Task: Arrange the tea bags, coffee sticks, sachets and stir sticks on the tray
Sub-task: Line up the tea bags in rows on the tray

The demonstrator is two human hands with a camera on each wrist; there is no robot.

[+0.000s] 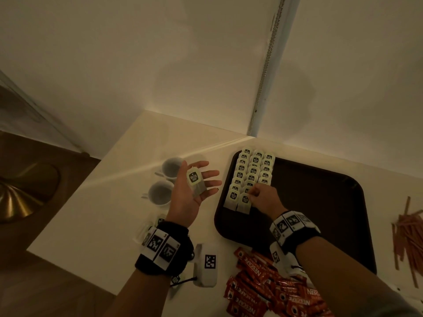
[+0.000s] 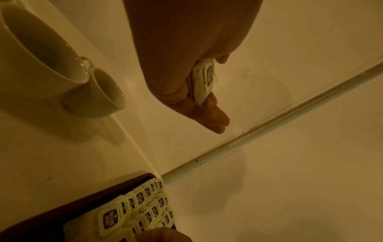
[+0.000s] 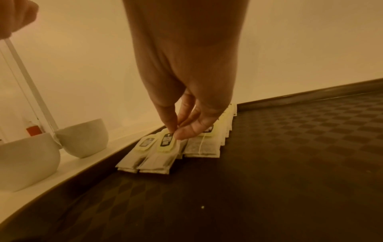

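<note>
A dark brown tray [image 1: 320, 202] lies on the white counter. Three overlapping rows of tea bags [image 1: 254, 170] fill its far left corner. My right hand [image 1: 258, 193] reaches down to the near end of the middle row. Its thumb and forefinger pinch the tag of the front tea bag [image 3: 165, 140] lying there. My left hand [image 1: 209, 173] hovers palm up left of the tray, fingers straight, with a small stack of tea bags [image 1: 193, 179] resting on the palm [image 2: 204, 78]. Red coffee sticks [image 1: 263, 282] lie heaped at the near edge. Brown stir sticks [image 1: 409, 236] lie right of the tray.
Two white cups [image 1: 171, 165] [image 1: 160, 193] stand left of the tray, below my left hand. Pale sachets [image 1: 151, 225] lie near my left wrist. A white marker block [image 1: 208, 264] sits beside the coffee sticks. Walls close the counter at the back and right.
</note>
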